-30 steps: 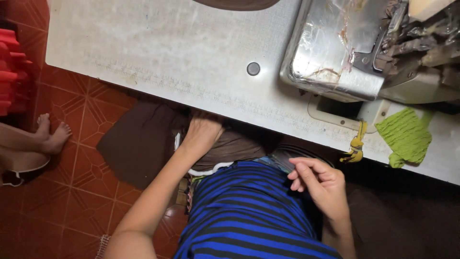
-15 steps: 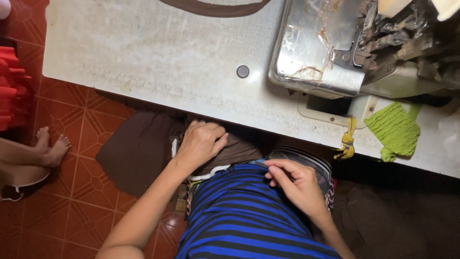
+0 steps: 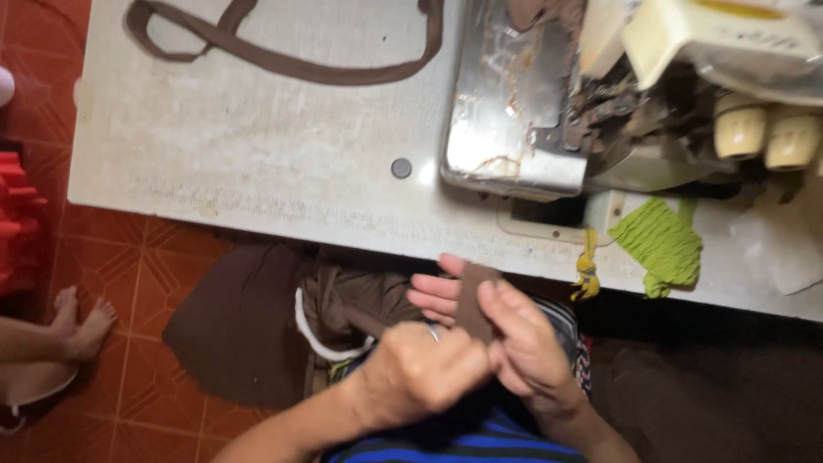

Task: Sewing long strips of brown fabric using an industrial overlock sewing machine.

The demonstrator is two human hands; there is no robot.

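a pale, scuffed work surface (image 3: 257, 154) spans the upper frame, carrying a worn metal sewing machine (image 3: 531, 111) at right. below it, an orange-red tiled floor (image 3: 129, 274) with a diamond pattern catches warm indoor light. a red plastic object (image 3: 17, 223) sits at the left edge, beside another person's bare feet (image 3: 81, 321).

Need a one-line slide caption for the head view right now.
Both hands, left hand and right hand, hold a small brown fabric piece before the sewing machine.
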